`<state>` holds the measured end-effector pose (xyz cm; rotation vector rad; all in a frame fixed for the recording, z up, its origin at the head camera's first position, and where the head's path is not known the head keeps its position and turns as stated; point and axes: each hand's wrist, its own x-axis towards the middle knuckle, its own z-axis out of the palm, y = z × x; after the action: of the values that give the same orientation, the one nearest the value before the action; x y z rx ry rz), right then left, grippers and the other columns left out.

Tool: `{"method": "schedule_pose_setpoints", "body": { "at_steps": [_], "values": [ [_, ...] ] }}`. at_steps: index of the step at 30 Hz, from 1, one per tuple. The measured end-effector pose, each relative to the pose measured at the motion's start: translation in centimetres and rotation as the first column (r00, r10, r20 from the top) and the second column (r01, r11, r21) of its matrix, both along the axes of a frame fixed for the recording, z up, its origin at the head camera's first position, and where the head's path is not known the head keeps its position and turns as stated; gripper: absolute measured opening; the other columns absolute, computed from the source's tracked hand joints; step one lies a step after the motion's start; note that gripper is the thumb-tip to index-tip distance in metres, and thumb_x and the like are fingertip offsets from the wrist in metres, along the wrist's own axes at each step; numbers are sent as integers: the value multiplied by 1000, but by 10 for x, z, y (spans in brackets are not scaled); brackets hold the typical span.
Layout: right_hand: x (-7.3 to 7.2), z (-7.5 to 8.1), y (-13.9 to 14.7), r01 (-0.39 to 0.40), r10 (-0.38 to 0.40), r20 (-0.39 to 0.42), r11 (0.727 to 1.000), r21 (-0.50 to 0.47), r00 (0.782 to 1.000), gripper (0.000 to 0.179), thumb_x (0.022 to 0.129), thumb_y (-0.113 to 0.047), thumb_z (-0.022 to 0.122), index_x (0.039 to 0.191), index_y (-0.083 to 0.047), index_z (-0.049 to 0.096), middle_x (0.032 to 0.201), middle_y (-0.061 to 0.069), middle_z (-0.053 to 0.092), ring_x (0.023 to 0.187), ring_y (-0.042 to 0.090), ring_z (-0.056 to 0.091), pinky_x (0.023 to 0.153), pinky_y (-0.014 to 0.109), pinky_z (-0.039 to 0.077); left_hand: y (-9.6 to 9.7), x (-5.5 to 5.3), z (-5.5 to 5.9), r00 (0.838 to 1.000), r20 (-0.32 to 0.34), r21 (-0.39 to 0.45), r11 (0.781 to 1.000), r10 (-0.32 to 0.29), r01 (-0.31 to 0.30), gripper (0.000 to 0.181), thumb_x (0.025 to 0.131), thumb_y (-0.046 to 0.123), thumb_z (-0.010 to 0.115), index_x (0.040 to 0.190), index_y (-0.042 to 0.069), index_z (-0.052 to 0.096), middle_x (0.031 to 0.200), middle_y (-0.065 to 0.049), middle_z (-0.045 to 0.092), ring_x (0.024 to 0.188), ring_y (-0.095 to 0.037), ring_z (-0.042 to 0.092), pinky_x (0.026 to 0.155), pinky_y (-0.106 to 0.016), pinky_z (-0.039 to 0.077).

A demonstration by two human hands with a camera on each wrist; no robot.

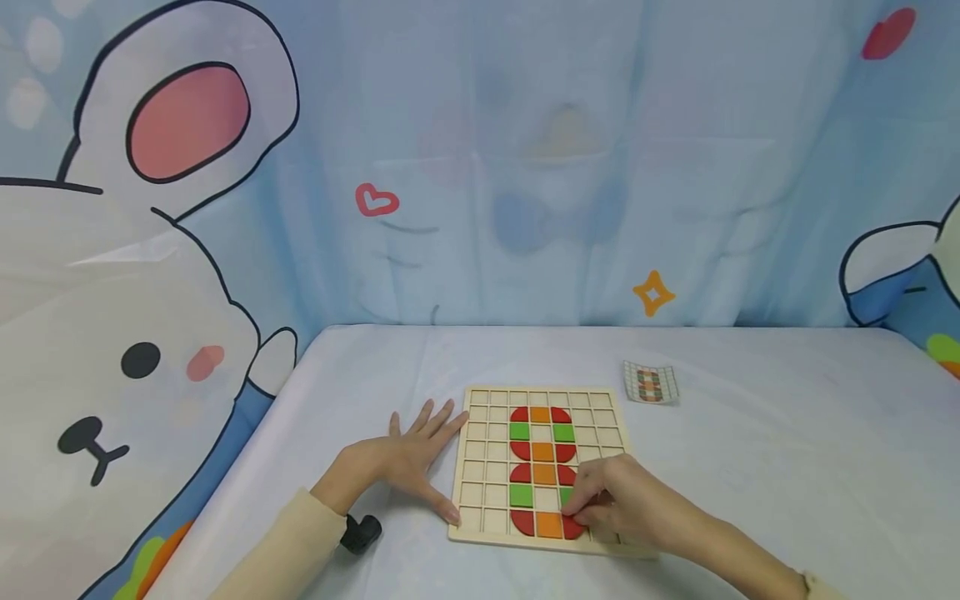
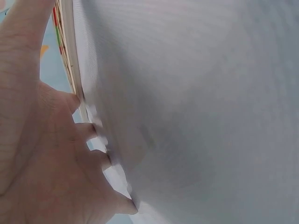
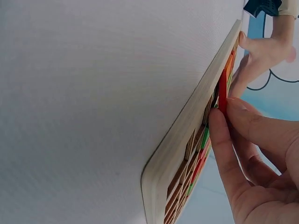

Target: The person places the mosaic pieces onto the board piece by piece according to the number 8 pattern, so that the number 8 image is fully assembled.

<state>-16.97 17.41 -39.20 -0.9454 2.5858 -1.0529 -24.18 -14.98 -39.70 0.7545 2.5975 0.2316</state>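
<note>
A wooden grid board (image 1: 473,472) lies on the white cloth, with red, orange and green tiles set in its middle columns. My right hand (image 1: 633,504) is over the board's near right part. In the right wrist view its thumb and fingertip pinch a red tile (image 3: 223,91), which stands tilted above the grid. A curved edge shows on that red tile (image 1: 573,527) beside an orange tile (image 1: 549,525) in the nearest coloured row. My left hand (image 1: 415,457) lies spread at the board's left side, its thumb and index finger touching the edge.
A small pattern card (image 1: 651,384) showing a coloured grid lies right of the board's far corner. The table's far edge meets a blue cartoon curtain (image 1: 465,250). A black wrist camera (image 1: 362,533) sits on the left wrist.
</note>
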Motion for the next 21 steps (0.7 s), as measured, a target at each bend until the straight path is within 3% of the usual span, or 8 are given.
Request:
{"method": "schedule_pose_setpoints", "body": {
  "at_steps": [5, 11, 16, 21],
  "values": [
    [0, -1, -1, 30, -31, 15, 999, 29, 999, 16, 84, 2, 85, 88, -13, 86, 86, -10, 73, 87, 4, 60, 81, 22, 57, 1, 1, 1, 1000, -5, 3, 1000, -2, 2, 133, 77, 63, 87, 170, 21, 2, 176, -9, -8, 160, -35, -13, 118, -77, -3],
    [4, 0, -3, 31, -31, 2, 999, 19, 1000, 21, 82, 6, 84, 81, -15, 84, 84, -15, 67, 78, 0, 58, 74, 20, 57, 2, -1, 3, 1000, 0, 8, 1000, -6, 6, 133, 77, 63, 87, 170, 21, 2, 176, -9, -7, 160, -35, -13, 118, -76, -4],
    [6, -2, -2, 55, -55, -3, 998, 9, 998, 16, 84, 2, 84, 90, -12, 84, 87, -13, 67, 77, 0, 59, 72, 19, 58, 3, -2, 1, 1000, 7, 8, 1000, -12, 12, 132, 78, 63, 86, 170, 22, 1, 176, -9, -8, 160, -35, -13, 118, -77, -3],
    [8, 3, 12, 110, -111, -81, 994, -17, 991, 14, 86, -5, 86, 98, -11, 82, 91, -11, 71, 77, 0, 61, 71, 20, 58, 6, -2, 1, 1000, 0, -9, 1000, -13, 13, 132, 77, 64, 86, 170, 23, 1, 176, -8, -8, 161, -34, -12, 118, -76, -2]
  ]
}}
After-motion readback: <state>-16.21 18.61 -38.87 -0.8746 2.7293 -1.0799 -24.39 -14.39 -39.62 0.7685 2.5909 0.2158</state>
